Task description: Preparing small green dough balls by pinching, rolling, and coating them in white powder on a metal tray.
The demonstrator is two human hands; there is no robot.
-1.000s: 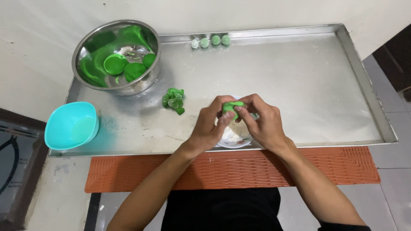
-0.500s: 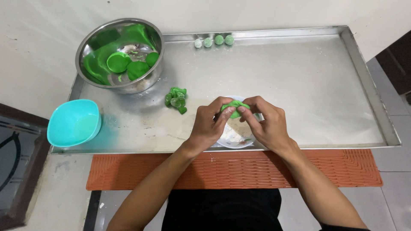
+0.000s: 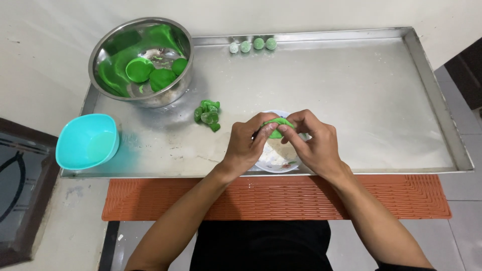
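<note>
Both hands, left hand (image 3: pixel 246 145) and right hand (image 3: pixel 314 143), have their fingers pinched shut on a green dough piece (image 3: pixel 277 126), mostly hiding it. They also cover much of the small white plate (image 3: pixel 268 161) beneath, on the metal tray (image 3: pixel 351 90).

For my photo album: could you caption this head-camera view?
Both hands, left hand and right hand, pinch green dough over a small white dish on a metal tray.

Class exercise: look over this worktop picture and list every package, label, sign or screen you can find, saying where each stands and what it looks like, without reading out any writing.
None: no package, label, sign or screen shows in this view.
The metal tray, steel bowl and turquoise bowl are all plain and unmarked.
</note>
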